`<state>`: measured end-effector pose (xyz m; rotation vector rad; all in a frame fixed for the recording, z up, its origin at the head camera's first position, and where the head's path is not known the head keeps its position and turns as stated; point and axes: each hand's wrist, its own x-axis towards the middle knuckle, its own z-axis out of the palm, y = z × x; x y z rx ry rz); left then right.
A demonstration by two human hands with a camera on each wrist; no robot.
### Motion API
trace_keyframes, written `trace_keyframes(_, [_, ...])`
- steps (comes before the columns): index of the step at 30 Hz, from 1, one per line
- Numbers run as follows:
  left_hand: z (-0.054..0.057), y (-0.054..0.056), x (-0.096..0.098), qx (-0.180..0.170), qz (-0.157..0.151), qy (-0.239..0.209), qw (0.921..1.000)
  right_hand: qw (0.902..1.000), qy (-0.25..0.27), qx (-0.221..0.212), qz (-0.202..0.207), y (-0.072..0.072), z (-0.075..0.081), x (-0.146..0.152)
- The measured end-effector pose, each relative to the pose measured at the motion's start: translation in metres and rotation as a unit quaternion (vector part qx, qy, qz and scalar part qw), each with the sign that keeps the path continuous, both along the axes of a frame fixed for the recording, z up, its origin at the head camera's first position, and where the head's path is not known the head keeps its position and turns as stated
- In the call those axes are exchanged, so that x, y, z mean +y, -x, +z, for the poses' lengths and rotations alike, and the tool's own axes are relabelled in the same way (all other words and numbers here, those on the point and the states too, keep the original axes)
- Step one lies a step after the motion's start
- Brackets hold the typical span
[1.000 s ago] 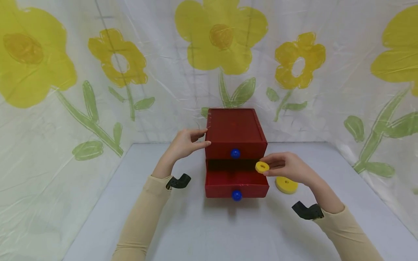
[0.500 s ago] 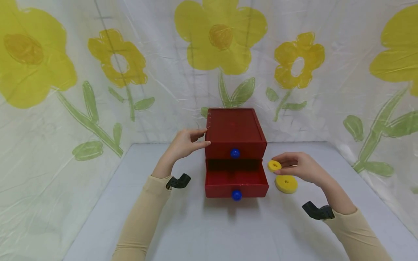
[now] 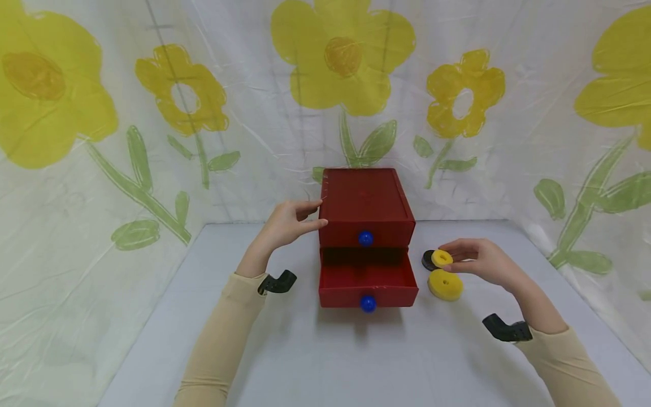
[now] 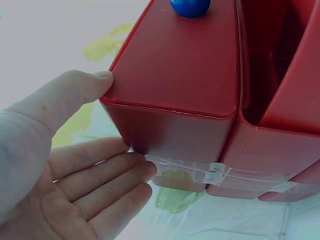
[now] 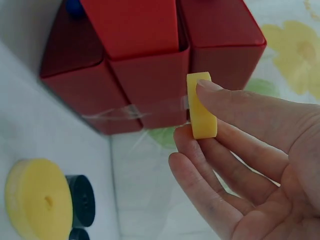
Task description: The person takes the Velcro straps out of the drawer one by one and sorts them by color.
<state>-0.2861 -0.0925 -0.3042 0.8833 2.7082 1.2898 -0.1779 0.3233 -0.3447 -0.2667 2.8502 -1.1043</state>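
Observation:
My right hand (image 3: 480,260) pinches a small yellow ring (image 3: 435,260) between thumb and fingertips, to the right of a red chest of drawers (image 3: 361,195). Seen edge-on in the right wrist view, the ring (image 5: 203,117) stands upright against the thumb. On the chest's left, my left hand (image 3: 286,226) has its thumb at the front edge and its straight fingers along the side of the top section. The middle drawer (image 3: 338,297) is pulled out, and its visible inside holds nothing. Below the ring lies a larger yellow disc (image 3: 438,289) with a small hole.
A black disc (image 3: 428,260) lies on the table behind the yellow disc, partly covered by the ring. A second black piece (image 5: 79,234) shows at the lower edge of the right wrist view. Flower-printed sheeting (image 3: 264,169) surrounds the white table (image 3: 325,362).
My right hand has carried the yellow ring rightward, from beside the pulled-out drawer to above the discs. The black disc has come into view. My left hand stays in place.

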Motion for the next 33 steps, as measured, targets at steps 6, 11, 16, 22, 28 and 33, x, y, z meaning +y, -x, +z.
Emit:
trace_keyframes(6, [0.0, 0.001, 0.0, -0.002, 0.003, 0.002, 1.0, 0.9999, 0.001, -0.005, -0.009, -0.001, -0.005, 0.011])
trace_keyframes(11, [0.0, 0.001, 0.0, -0.002, 0.002, 0.0, 1.0, 0.9999, -0.002, -0.003, -0.016, -0.002, -0.01, 0.02])
trace_keyframes(16, [0.001, 0.0, 0.0, 0.0, 0.0, -0.004, 1.0, 0.9996, 0.001, -0.011, -0.027, -0.002, -0.014, 0.028])
trace_keyframes(22, [0.0, 0.001, 0.0, 0.0, 0.0, -0.001, 1.0, 0.999, -0.003, -0.02, -0.039, -0.001, -0.023, 0.038])
trace_keyframes(28, [-0.001, 0.001, 0.0, 0.005, -0.003, 0.0, 1.0, 0.9981, 0.005, -0.032, -0.052, 0.0, -0.035, 0.048])
trace_keyframes(33, [-0.001, 0.001, 0.0, 0.002, -0.005, -0.001, 1.0, 0.9973, 0.007, -0.04, -0.062, 0.0, -0.045, 0.057])
